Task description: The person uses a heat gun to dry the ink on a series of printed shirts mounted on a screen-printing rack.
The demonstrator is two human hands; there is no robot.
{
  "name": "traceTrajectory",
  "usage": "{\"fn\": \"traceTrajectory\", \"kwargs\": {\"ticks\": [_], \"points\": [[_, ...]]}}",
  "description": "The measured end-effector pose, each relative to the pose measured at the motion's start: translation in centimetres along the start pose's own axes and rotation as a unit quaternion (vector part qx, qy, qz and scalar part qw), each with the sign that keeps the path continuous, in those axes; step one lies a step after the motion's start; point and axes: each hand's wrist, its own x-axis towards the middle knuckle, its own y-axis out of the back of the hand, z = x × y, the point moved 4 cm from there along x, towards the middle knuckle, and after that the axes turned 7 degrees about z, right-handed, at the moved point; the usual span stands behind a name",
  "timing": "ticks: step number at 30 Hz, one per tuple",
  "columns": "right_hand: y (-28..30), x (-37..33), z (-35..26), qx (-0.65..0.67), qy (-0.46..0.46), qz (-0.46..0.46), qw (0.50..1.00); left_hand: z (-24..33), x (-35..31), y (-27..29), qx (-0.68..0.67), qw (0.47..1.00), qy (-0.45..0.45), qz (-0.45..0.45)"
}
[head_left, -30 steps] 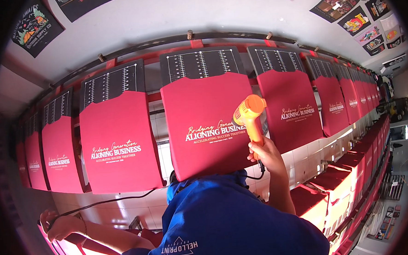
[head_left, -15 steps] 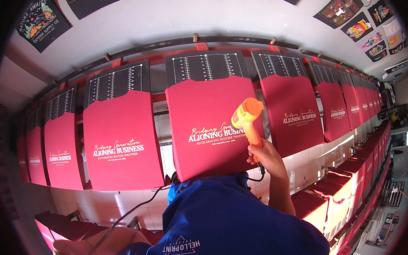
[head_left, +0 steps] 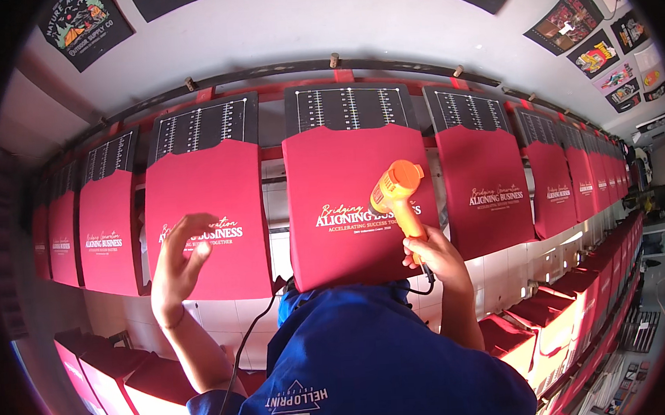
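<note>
Looking down from the head camera, the right hand (head_left: 434,253) has its grip wrapped around the handle of an orange heat gun (head_left: 396,193), long axis running up and slightly left, nozzle end over the printed lettering of the middle red shirt (head_left: 347,199) stretched on its board. The left hand (head_left: 177,264) is raised with fingers spread wide, holding nothing, in front of the neighbouring red shirt (head_left: 208,206) to the left; whether it touches the cloth cannot be told. A black cord (head_left: 242,347) runs down between the arms. The right hand is nearer the middle shirt. A blue shirt (head_left: 371,363) worn by the person hides the boards' lower edges, and the row of shirts farther right blurs toward the rim.
</note>
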Motion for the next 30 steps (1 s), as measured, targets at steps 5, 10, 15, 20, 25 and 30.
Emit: {"fn": "traceTrajectory", "kwargs": {"ticks": [5, 10, 15, 20, 25, 30], "points": [[0.2, 0.2, 0.1, -0.014, 0.012, -0.023, 1.000, -13.8, -0.4, 1.0, -0.010, 0.978, 0.129, 0.165], [0.4, 0.8, -0.2, -0.014, -0.002, -0.046, 0.999, -28.9, -7.8, 4.3, 0.155, 0.841, 0.311, 0.414], [1.1, 2.0, -0.3, 0.002, -0.024, -0.048, 0.999, -34.2, -14.1, 2.7, 0.367, 0.616, 0.524, 0.459], [1.1, 2.6, -0.2, 0.022, 0.006, 0.010, 1.000, -34.0, -14.2, -1.1, 0.313, 0.576, 0.541, 0.528], [1.2, 1.9, -1.0, -0.014, -0.006, 0.008, 1.000, -34.8, -15.1, -1.9, 0.423, 0.559, 0.452, 0.552], [1.1, 1.6, -0.8, -0.039, 0.021, 0.012, 0.999, -33.7, -13.6, -3.2, 0.426, 0.561, 0.466, 0.535]]}}
